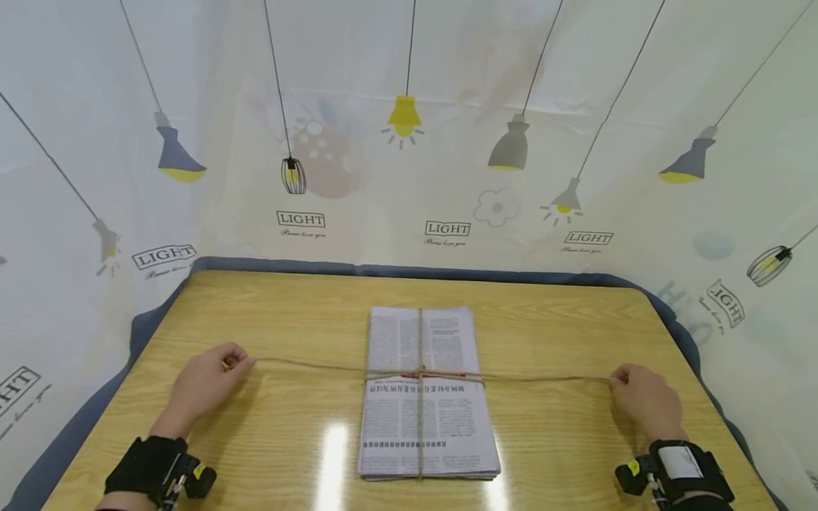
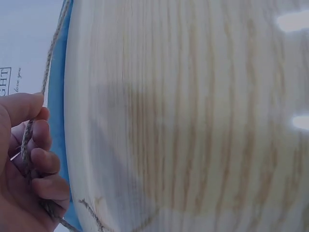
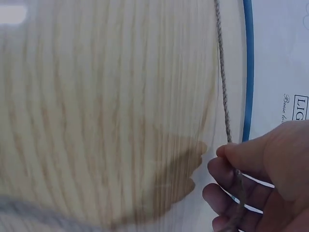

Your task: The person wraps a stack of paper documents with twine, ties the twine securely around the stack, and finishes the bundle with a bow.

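Observation:
A stack of newspapers (image 1: 390, 426) lies on the wooden table, with twine (image 1: 420, 426) crossing it lengthwise and widthwise. The strands meet in a knot near the middle of the top sheet. My left hand (image 1: 207, 380) pinches one end of the twine out to the left, and in the left wrist view the twine (image 2: 50, 58) runs between thumb and forefinger and down through the curled fingers. On the far right my right hand (image 1: 645, 401) pinches the other end; there the twine (image 3: 224, 82) passes through the fingertips into the palm. Both lengths stretch nearly straight from the knot.
The wooden table (image 1: 268, 312) has a dark blue edge of cloth (image 1: 281, 265) around it. Behind and beside it hangs a pale curtain (image 1: 358, 234) printed with lamps. A wrist camera (image 1: 201, 479) is strapped to each forearm.

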The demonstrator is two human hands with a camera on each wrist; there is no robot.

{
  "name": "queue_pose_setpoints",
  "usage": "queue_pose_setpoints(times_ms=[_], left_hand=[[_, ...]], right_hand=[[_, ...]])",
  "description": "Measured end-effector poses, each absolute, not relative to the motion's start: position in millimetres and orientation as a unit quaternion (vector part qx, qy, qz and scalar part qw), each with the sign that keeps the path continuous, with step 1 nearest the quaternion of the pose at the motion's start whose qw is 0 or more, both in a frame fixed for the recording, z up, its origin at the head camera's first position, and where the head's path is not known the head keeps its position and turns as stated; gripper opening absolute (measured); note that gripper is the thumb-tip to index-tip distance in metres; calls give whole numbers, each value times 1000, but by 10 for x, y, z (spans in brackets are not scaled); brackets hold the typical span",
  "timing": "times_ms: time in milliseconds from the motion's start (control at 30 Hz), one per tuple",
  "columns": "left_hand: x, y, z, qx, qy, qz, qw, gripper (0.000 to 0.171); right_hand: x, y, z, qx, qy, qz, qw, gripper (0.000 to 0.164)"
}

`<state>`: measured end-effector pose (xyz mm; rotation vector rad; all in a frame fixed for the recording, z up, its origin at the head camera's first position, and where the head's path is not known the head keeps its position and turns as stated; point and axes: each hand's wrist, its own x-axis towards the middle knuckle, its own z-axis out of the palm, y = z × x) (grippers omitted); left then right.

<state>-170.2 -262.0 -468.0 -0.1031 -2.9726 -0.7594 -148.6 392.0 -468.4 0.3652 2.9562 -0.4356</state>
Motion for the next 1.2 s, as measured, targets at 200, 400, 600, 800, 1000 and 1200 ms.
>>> queue_pose_setpoints(times_ms=[200, 400, 600, 800, 1000, 1200], left_hand=[[-1702, -2534, -4708, -39, -960, -276, 27, 24], [-1703, -2426, -4691, -62, -956, -285, 23, 16], [-1753, -2248, -4649, -87, -950, -300, 21, 20], [-1809, -1967, -4628, -125, -937, -325, 16, 17], [-1827, -1655, -4641, -151, -935, -322, 1, 14], [-1790, -1419, -4671, -138, -947, -290, -28, 12]], right_hand=[[-1510, 3827, -4690, 97, 984, -137, 61, 21], [-1538, 3714, -4699, 64, 990, -124, 24, 31], [-1584, 3389, -4599, 3, 991, -130, -34, 30], [-1640, 2990, -4506, -39, 988, -144, -43, 26], [-1659, 2651, -4514, -87, 985, -142, -50, 22], [-1658, 2469, -4572, -101, 984, -146, -2, 18]])
